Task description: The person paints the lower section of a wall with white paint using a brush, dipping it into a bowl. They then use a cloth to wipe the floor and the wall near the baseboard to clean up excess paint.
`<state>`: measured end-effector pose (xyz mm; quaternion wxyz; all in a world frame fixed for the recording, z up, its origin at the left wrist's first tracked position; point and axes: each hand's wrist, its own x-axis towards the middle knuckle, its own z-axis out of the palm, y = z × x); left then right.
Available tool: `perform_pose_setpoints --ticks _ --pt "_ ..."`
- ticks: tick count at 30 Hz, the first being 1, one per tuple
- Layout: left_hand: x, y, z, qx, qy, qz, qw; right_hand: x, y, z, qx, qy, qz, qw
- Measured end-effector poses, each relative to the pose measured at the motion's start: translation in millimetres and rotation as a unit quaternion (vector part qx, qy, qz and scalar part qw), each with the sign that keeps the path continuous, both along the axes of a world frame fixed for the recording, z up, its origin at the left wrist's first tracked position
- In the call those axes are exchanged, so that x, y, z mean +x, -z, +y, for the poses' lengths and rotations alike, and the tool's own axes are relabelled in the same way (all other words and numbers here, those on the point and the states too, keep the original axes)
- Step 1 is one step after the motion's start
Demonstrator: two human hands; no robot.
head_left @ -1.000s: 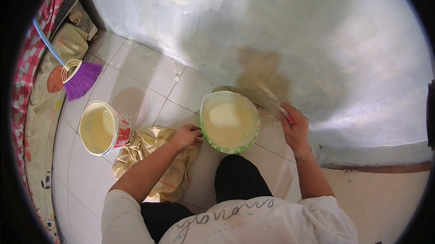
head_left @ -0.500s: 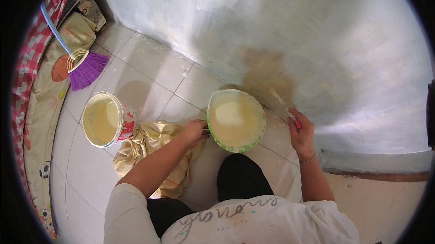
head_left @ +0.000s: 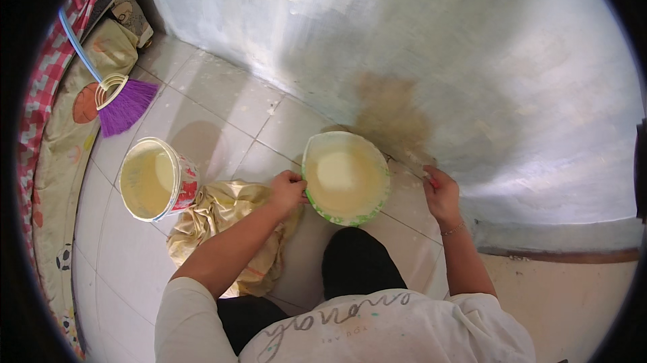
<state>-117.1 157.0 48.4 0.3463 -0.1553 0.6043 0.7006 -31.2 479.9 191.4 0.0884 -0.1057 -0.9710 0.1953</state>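
Note:
My left hand (head_left: 288, 190) grips the near-left rim of a round basin (head_left: 344, 211) with a green, paint-spattered outside. Pale cream paint (head_left: 347, 178) lies in it. Closed around the red handle of a paintbrush (head_left: 433, 180), my right hand (head_left: 443, 196) is to the right of the basin. The brush points up and left, close to the foot of the wall (head_left: 485, 93); its bristles look blurred, and whether they touch the wall I cannot tell. A thin bracelet circles my right wrist.
A white and red bucket (head_left: 178, 188) with cream residue inside stands on the tiled floor (head_left: 229, 110) at left. A crumpled yellowish cloth (head_left: 226, 218) lies beneath my left forearm. Farther left, a purple broom (head_left: 128, 107) leans by a patterned mattress (head_left: 64, 188). My knee is just below the basin.
My right hand has turned and lowered the brush slightly, so less of it shows against the wall. My left fingers have shifted a little on the basin's rim. The view has drifted slightly.

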Motion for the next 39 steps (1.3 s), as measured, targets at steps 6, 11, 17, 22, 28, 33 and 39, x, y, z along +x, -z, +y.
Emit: perform_pose_setpoints --ticks 6,11,17,22,28,33,39 --pt "-4 -6 -49 -0.005 -0.017 -0.002 1.0 13 57 42 0.103 -0.013 -0.056 0.993" --pt "-2 -6 -87 -0.025 -0.06 -0.002 0.998 14 86 56 0.166 -0.021 -0.09 0.982" --pt "7 0 -130 -0.037 -0.087 -0.004 0.996 -10 112 56 0.252 -0.032 -0.168 0.952" --pt "10 -14 -128 0.015 -0.102 -0.024 0.994 -56 141 42 0.235 -0.06 -0.196 0.95" --pt "23 -9 -135 -0.042 -0.075 -0.018 0.996 -105 137 -27 0.019 -0.193 0.05 0.98" --pt "38 -12 -162 -0.096 -0.072 -0.021 0.993 -141 107 -95 -0.081 -0.2 -0.02 0.976" --pt "71 -4 -187 -0.135 -0.055 -0.001 0.989 -82 129 -9 -0.034 -0.143 -0.052 0.988"
